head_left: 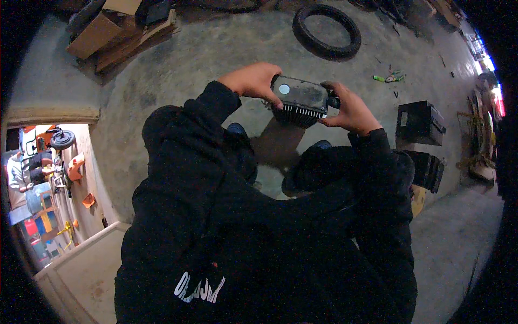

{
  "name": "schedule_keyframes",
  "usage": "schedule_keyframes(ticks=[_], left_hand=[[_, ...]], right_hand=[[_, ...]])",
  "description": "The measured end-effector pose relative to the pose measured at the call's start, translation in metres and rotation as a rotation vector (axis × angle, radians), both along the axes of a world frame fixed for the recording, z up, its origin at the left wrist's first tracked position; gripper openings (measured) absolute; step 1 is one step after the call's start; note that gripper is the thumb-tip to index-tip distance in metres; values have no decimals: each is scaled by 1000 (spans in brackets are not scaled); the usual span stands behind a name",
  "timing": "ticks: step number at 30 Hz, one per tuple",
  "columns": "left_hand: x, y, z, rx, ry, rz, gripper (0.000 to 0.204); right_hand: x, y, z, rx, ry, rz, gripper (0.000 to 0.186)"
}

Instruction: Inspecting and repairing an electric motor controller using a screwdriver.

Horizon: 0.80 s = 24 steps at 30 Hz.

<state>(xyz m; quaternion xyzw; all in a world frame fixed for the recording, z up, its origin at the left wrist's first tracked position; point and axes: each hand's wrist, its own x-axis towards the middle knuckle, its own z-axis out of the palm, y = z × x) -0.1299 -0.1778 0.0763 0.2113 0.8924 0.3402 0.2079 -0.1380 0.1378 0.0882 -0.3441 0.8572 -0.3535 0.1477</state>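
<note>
Both my hands hold a dark, dusty metal box with cooling fins along its near edge and a pale round sticker on top. It is up off the floor, over the gap between my feet. My left hand grips its left end, thumb on the near side. Around the right end my right hand is closed, its thumb below near the fins and its fingers by a black round part. The box's underside is hidden.
A black tyre lies beyond on the concrete floor. Green-handled tools lie right of it. Two black boxes stand by my right arm. Cardboard is piled far left. Through the left doorway, a person is near a wheeled machine.
</note>
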Motion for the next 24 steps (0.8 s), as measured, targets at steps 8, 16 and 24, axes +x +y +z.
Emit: schedule_keyframes(ticks=[8,16,24], left_hand=[[5,4,-11,9,41,48,74],[9,9,-9,153,37,143,73],[13,16,-21,239,206,185,74]], right_hand=[[-7,4,-6,27,-37,9,81],[-12,11,-10,20,5,1,82],[-8,12,1,14,-44,-20,79]])
